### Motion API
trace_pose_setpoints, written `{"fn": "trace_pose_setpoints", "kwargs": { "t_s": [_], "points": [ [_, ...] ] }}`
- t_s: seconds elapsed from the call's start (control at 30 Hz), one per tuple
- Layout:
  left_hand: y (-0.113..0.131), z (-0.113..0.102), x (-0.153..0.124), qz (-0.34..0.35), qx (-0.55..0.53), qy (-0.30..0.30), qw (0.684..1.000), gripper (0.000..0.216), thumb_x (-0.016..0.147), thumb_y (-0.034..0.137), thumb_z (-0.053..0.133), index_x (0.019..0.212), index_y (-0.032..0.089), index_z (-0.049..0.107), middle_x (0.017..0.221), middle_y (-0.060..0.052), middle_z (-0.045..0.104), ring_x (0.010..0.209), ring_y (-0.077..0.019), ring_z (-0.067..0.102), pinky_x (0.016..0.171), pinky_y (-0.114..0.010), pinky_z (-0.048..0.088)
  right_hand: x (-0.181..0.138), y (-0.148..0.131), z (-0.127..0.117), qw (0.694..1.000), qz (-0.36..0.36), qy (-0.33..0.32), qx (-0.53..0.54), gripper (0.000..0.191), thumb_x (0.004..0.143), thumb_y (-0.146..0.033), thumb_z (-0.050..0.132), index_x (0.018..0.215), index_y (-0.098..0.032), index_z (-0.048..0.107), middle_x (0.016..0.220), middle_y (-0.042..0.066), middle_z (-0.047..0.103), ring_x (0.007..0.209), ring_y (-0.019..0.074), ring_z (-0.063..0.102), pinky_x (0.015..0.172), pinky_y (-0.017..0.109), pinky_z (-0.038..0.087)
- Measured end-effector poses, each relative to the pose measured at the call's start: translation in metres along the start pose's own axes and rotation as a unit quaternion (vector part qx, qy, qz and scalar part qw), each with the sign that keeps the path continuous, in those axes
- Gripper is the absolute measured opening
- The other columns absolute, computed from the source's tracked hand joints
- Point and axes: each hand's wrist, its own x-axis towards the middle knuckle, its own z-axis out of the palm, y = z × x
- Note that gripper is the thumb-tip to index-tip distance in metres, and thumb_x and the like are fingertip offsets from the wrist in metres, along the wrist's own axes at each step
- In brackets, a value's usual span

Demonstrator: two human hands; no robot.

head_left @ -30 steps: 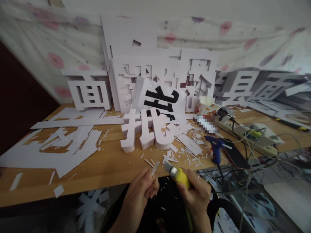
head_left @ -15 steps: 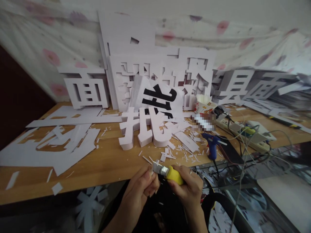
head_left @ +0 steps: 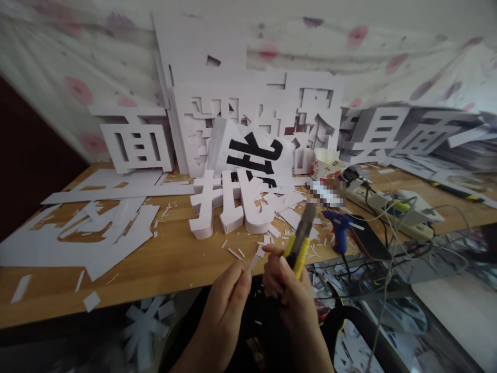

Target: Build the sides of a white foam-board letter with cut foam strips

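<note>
My right hand (head_left: 285, 290) is closed around a yellow utility knife (head_left: 298, 242), its metal front end pointing up and away over the table's front edge. My left hand (head_left: 229, 292) pinches a thin white foam strip (head_left: 253, 263) between thumb and fingertips, just left of the knife hand. Both hands hover in front of the wooden table (head_left: 178, 264). Beyond them stands a white 3D foam character (head_left: 229, 204) among scattered white offcuts.
Cut-out foam boards (head_left: 252, 114) and finished characters lean against the floral-cloth wall. A large cut sheet (head_left: 89, 233) lies at left. A blue glue gun (head_left: 339, 228), power strip (head_left: 396, 210) and tangled cables sit at right, past the table's corner.
The knife has swung from lying sideways against the strip to pointing upward, and my right hand has turned with it. My left hand still pinches the strip.
</note>
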Motion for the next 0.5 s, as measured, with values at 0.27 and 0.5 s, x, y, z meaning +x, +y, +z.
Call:
{"fn": "trace_pose_setpoints", "kwargs": {
  "t_s": [0.27, 0.5],
  "points": [
    [-0.007, -0.002, 0.005, 0.046, 0.077, -0.046, 0.995, 0.033, 0.097, 0.045, 0.043, 0.081, 0.023, 0.063, 0.083, -0.004, 0.067, 0.081, -0.0190, 0.062, 0.077, -0.027, 0.052, 0.004, -0.006, 0.017, 0.996, 0.070, 0.047, -0.008, 0.038, 0.070, -0.049, 0.081, 0.079, -0.016, 0.064, 0.046, -0.011, 0.032, 0.041, 0.0040, 0.026, 0.043, 0.019, 0.019],
    [-0.037, -0.015, 0.031, 0.250, 0.161, -0.025, 0.955, 0.049, 0.088, 0.041, 0.065, 0.135, 0.032, 0.054, 0.112, -0.006, 0.072, 0.095, -0.0201, 0.069, 0.088, -0.028, 0.056, 0.011, 0.005, 0.010, 0.992, 0.107, 0.070, -0.019, 0.042, 0.064, -0.052, 0.084, 0.069, -0.016, 0.062, 0.050, -0.005, 0.047, 0.046, 0.0057, 0.034, 0.046, 0.020, 0.024]
  ]
}}
